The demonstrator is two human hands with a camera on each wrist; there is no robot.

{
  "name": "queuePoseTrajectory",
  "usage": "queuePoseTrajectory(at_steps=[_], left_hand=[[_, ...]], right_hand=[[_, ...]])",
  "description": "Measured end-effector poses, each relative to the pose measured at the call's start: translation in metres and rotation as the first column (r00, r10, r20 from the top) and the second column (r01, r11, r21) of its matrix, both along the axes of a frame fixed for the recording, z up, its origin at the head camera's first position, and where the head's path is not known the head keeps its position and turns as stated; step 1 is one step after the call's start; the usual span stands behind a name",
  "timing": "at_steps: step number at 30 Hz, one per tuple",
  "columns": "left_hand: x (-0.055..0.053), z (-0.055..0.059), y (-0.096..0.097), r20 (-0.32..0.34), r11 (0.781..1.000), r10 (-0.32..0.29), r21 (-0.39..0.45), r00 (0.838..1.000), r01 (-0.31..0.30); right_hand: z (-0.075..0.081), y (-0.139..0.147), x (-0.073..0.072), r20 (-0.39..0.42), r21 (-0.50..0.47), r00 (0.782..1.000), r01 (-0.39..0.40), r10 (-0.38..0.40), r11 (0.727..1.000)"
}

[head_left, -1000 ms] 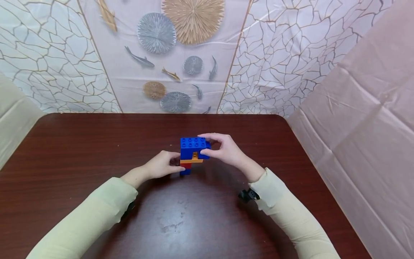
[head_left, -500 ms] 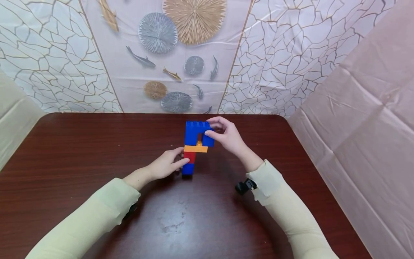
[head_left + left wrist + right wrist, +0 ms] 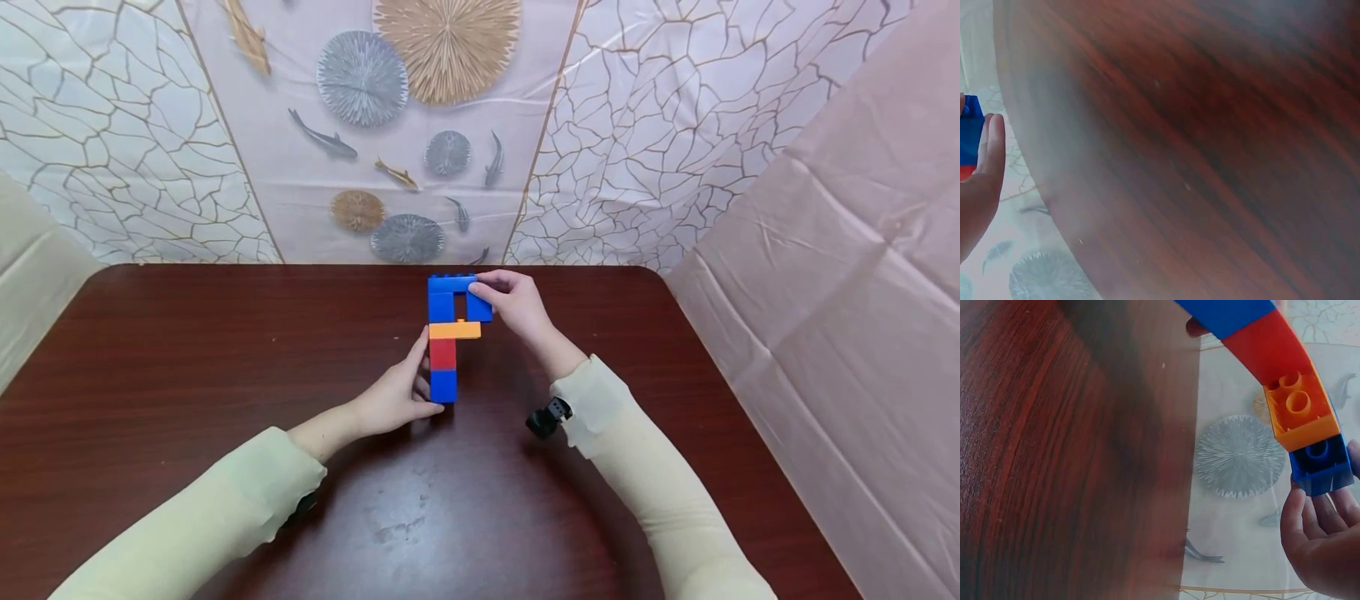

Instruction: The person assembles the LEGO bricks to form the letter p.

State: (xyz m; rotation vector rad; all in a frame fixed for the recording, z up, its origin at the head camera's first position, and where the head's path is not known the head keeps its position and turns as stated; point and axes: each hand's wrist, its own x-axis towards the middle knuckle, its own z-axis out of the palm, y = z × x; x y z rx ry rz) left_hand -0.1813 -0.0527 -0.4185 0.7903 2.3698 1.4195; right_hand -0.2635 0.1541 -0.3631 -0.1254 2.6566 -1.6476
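Note:
A built piece of toy building bricks [image 3: 442, 354] stands upright between both hands, P-shaped in the head view. Its stem is a blue brick below a red brick [image 3: 443, 355]. Above them lie a flat orange brick [image 3: 455, 331], two blue uprights with a gap between, and a long blue brick on top. My right hand [image 3: 517, 308] pinches the upper right blue corner. At the stem's left side my left hand [image 3: 390, 398] is spread, index finger pointing up, thumb at the bottom edge. Hollow undersides of the orange brick [image 3: 1300, 412] show in the right wrist view.
The brown wooden table [image 3: 225, 358] runs back to a patterned cloth [image 3: 442, 150] with fish and round motifs. Plain cloth [image 3: 847, 275] hangs along the right side. A black wrist device [image 3: 549, 417] sits under the right sleeve.
The bricks have been tipped up, so their front now faces the head camera. My right hand has moved up and away. My left hand has slid lower and its fingers have spread.

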Motion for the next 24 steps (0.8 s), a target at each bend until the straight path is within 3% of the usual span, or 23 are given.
queuePoseTrajectory(at_steps=[5, 12, 24], left_hand=[[0.004, 0.003, 0.002, 0.057, 0.998, 0.052, -0.024, 0.997, -0.051], [0.002, -0.001, -0.001, -0.026, 0.980, 0.161, -0.115, 0.987, -0.163], [-0.004, -0.014, -0.009, 0.031, 0.980, 0.172, -0.103, 0.985, -0.168]], right_hand=[[-0.005, -0.004, -0.003, 0.106, 0.031, 0.994, -0.040, 0.037, 0.999], [-0.015, -0.007, -0.004, 0.167, 0.059, 0.984, -0.076, 0.066, 0.995], [-0.036, -0.016, -0.011, 0.240, 0.108, 0.971, -0.031, 0.004, 0.994]])
